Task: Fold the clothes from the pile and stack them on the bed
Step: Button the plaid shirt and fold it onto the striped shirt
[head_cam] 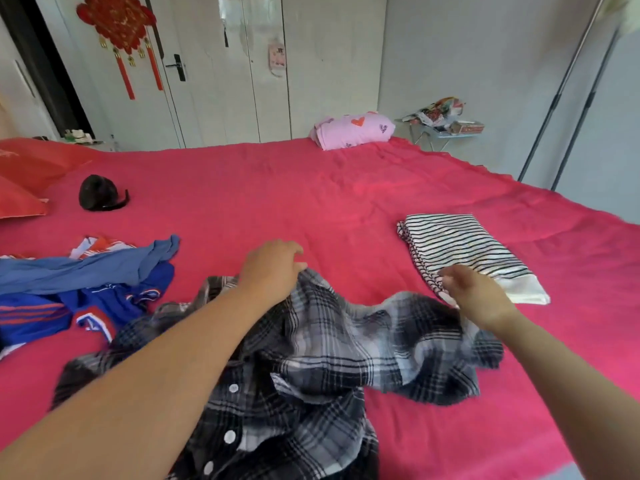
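Bed [346,188], shirt [329,344] in left hand [273,268], right hand [479,296]

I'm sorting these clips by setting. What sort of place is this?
Most likely a home bedroom: a wide bed with a red cover fills the view, red pillows lie at its left edge, and white wardrobe doors line the far wall.
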Demonstrator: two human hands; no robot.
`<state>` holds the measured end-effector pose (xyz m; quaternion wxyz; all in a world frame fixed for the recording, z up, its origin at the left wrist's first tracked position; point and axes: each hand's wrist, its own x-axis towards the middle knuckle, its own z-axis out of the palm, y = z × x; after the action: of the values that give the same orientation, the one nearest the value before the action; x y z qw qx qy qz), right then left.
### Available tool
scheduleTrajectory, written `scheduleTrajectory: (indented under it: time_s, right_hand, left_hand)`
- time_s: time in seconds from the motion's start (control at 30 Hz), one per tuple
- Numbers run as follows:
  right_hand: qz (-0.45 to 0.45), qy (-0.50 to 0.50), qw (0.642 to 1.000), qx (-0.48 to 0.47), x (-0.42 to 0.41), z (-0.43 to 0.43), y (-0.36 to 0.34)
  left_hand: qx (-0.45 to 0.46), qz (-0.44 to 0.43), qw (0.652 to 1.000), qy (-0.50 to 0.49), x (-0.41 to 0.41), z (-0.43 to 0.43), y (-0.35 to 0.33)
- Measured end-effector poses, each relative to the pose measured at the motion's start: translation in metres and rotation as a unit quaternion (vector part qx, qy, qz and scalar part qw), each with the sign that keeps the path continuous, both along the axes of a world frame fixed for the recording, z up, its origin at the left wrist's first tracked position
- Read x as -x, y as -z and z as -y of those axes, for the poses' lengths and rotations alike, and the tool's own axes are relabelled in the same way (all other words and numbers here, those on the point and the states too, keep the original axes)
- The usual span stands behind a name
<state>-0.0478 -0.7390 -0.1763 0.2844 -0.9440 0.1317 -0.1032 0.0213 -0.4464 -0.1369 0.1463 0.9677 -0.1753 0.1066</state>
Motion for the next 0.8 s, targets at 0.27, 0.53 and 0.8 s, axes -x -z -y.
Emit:
scheduleTrajectory:
  time_s: [0.27, 0.53, 0.8]
  right_hand:
    - [-0.136, -0.013, 0.990, -0.036, 0.040, 0.059, 0.063]
    - [0.011, -0.067, 0.998, 0.000, 0.021, 0.031, 0.067]
    - [0.159, -0.048, 0.971, 0.171, 0.013, 0.037, 0.009]
  left_hand:
    - [-0.038, -0.054, 0.986, 0.155, 0.024, 0.103, 0.047]
    - [-0.027, -0.196, 0.970, 0.139, 0.009, 0.142, 0.090]
    - [-0.012, -0.097, 0.988, 0.122, 0.000, 0.145, 0.085]
